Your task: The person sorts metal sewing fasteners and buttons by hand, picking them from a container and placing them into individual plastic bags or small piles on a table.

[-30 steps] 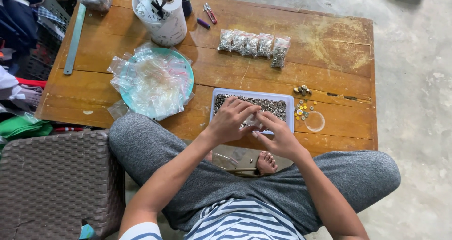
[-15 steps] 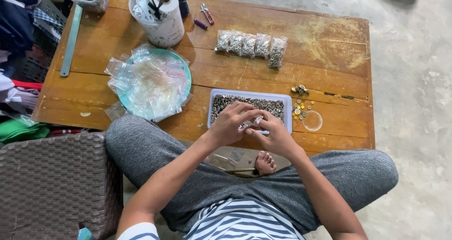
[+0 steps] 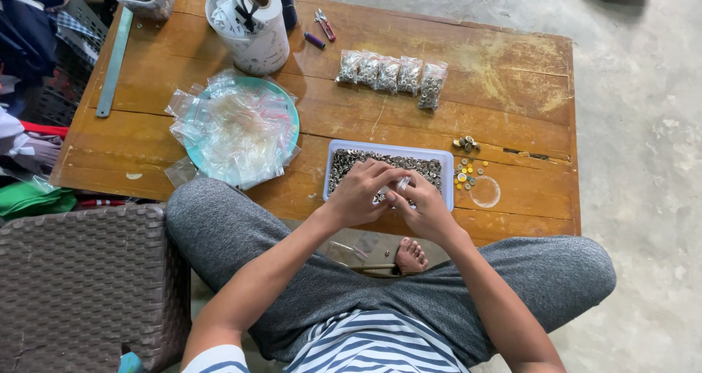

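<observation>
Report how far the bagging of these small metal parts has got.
Done: four filled bags lie in a row on the table. In hand: left hand and right hand meet over the white tray, pinching a small clear bag. Left: the tray is full, and empty bags are heaped on the teal plate.

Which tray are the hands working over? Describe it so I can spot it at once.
Start at the wooden table and go to its near edge, right of the teal plate heaped with clear bags. There sits the white rectangular tray full of small metal pieces, under the left hand and right hand. It is the only flat, open tray.
</observation>
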